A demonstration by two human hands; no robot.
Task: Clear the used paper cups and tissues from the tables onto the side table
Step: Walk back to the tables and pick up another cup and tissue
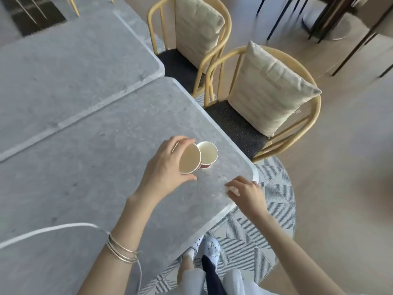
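Two grey stone counters [89, 128] edge to edge, two yellow-framed chairs [306, 133] with cream cushions [270, 92] beside them, striped rug [274, 188] over beige floor [344, 188].

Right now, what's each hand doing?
Left hand: closed around a tilted paper cup.
Right hand: fingers curled on something white at the table edge, probably a tissue.

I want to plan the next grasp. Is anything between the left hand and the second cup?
Nothing visible. The left hand already holds one tilted cup, whose rim sits right beside the second cup.
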